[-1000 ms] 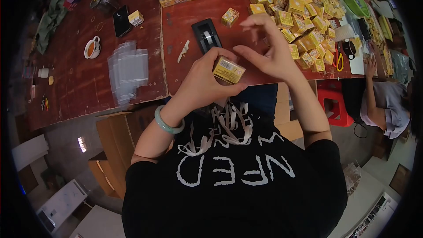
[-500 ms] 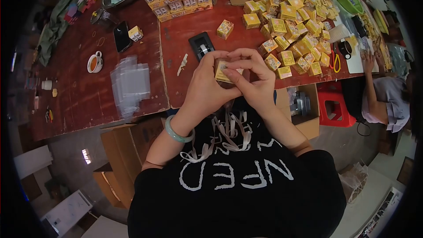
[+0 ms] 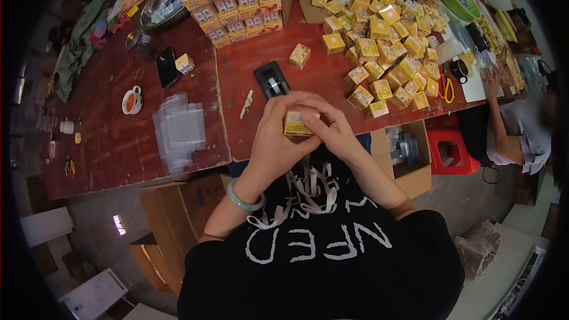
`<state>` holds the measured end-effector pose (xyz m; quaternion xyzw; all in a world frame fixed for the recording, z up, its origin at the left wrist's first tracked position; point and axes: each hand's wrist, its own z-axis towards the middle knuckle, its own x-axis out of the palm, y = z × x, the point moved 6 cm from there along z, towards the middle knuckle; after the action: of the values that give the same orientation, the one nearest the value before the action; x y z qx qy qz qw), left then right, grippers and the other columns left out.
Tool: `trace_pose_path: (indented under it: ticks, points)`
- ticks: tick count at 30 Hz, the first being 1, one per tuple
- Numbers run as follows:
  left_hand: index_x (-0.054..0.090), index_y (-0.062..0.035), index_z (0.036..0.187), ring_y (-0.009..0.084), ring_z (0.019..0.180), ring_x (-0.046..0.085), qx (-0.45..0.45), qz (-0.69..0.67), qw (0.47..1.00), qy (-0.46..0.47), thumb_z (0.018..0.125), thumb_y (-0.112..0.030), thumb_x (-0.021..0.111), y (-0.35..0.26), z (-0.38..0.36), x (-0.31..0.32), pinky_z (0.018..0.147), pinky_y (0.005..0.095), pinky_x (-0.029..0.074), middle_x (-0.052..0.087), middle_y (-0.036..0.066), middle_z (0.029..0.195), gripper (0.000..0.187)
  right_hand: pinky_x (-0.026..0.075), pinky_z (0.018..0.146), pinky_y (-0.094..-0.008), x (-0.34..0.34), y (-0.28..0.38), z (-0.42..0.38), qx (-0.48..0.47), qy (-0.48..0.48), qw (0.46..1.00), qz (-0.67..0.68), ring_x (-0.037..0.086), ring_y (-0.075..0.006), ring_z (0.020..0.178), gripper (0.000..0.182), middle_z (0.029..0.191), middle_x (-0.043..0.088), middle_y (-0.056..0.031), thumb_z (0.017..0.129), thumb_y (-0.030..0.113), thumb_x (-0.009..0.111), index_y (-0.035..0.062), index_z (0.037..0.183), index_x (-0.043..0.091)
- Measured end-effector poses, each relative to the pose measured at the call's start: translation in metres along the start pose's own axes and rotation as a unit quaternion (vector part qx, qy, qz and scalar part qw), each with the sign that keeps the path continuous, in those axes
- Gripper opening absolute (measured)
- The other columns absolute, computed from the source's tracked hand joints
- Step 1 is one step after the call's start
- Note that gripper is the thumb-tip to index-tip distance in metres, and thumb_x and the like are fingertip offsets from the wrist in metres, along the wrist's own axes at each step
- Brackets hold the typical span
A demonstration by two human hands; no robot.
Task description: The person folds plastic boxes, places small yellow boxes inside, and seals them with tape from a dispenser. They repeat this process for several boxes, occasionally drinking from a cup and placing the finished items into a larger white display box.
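Note:
Both my hands are wrapped round a small yellow printed box (image 3: 300, 123), held in front of my chest near the table's front edge. My left hand (image 3: 274, 124), with a jade bangle at the wrist, grips its left side. On the right side, my right hand (image 3: 336, 130) lays its thumb across the box's face, fingers curled over the top. A black tape dispenser (image 3: 271, 80) sits just beyond my hands. Farther back stands a single yellow box (image 3: 300, 56). To the right, a big heap of similar boxes (image 3: 385, 41) covers the tabletop.
Stacked display cartons (image 3: 246, 21) stand at the back. Clear plastic sleeves (image 3: 178, 130), a phone (image 3: 168, 68) and a cup (image 3: 132, 101) lie left. Yellow-handled scissors (image 3: 447, 90) and a green basket (image 3: 461, 1) are right, near another person's arm (image 3: 501, 124). Below are cardboard boxes (image 3: 172, 213) and a red stool (image 3: 450, 151).
The view has tilted, so the table appears lower. My fingers have closed round the box, and its printed face is now turned more toward me. My right thumb has shifted across it.

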<state>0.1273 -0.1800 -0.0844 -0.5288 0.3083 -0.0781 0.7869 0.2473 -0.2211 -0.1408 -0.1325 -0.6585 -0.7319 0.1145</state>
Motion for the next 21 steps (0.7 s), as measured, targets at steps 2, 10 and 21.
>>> trace_pose_path:
  ticks: [2, 10, 21]
  points:
    - [0.055, -0.0058, 0.121, 0.0274, 0.106, 0.062, -0.023, -0.061, 0.998, -0.001, 0.071, -0.013, 0.085, 0.015, -0.005, -0.004, 0.090, 0.0356, 0.051, 0.056, 0.013, 0.117, 0.059, 0.045, 0.105, -0.0382, 0.009, -0.001, -0.007, 0.079, 0.048, 0.978, 0.186, 0.050, -0.0243, 0.130, 0.073, 0.145, 0.043, -0.0102, 0.091, 0.008, 0.068, 0.0066, 0.152, 0.029]
    - [0.025, -0.0084, 0.146, 0.0373, 0.135, 0.043, -0.031, -0.491, 0.858, -0.152, 0.099, -0.025, 0.059, 0.035, -0.017, -0.016, 0.110, 0.0537, 0.038, 0.039, 0.020, 0.146, 0.060, 0.059, 0.076, -0.0304, -0.005, -0.012, -0.021, 0.120, -0.021, 0.991, 0.064, 0.072, -0.0225, 0.092, 0.028, 0.108, 0.069, -0.0121, 0.099, 0.006, 0.059, -0.0032, 0.125, 0.056]
    - [0.057, -0.0081, 0.109, 0.0324, 0.092, 0.066, 0.179, 0.045, 0.981, -0.065, 0.066, -0.013, 0.084, 0.021, -0.008, -0.013, 0.104, 0.0513, 0.045, 0.064, 0.010, 0.098, 0.051, 0.046, 0.070, -0.0263, 0.007, 0.056, 0.049, 0.164, 0.186, 0.965, -0.088, 0.061, -0.0123, 0.081, 0.009, 0.087, 0.066, -0.0046, 0.088, 0.002, 0.072, -0.0001, 0.080, 0.068]
